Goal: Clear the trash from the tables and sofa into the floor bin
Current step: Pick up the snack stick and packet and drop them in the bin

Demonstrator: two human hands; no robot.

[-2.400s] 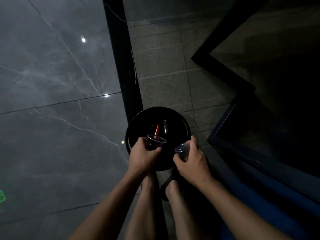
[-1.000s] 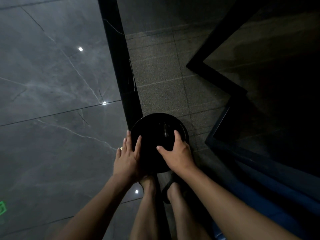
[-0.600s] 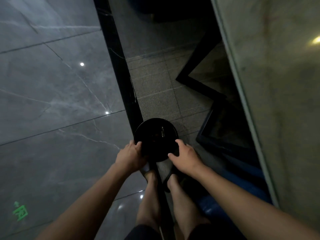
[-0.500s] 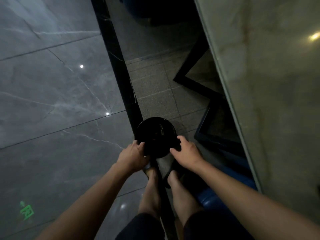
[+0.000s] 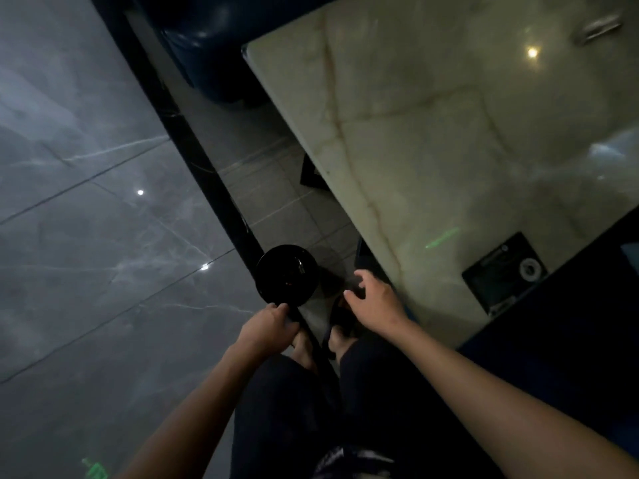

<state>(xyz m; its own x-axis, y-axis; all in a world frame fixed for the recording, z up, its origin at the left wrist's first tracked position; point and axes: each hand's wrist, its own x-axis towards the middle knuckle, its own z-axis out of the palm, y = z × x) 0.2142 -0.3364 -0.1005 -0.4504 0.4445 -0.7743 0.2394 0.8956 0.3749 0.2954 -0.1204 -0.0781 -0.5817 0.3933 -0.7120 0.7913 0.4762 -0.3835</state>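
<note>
A round black floor bin (image 5: 286, 279) stands on the floor just ahead of my feet, with faint glints of trash inside. My left hand (image 5: 266, 330) hangs just short of the bin's near rim, fingers curled loosely, holding nothing. My right hand (image 5: 375, 299) floats to the right of the bin, next to the table's edge, fingers spread and empty. A pale marble table (image 5: 449, 140) fills the upper right. On its near edge lies a flat black square item (image 5: 504, 273) with a round mark.
A dark blue sofa (image 5: 207, 46) sits at the top beyond the table. A black strip (image 5: 193, 160) runs diagonally between the glossy grey tiles and the rougher floor. A small pale object (image 5: 596, 29) lies on the table's far right.
Both hands held cups over the bin, then rested on its rim, and have now come off it. The view has risen and swung right, showing the table top.
</note>
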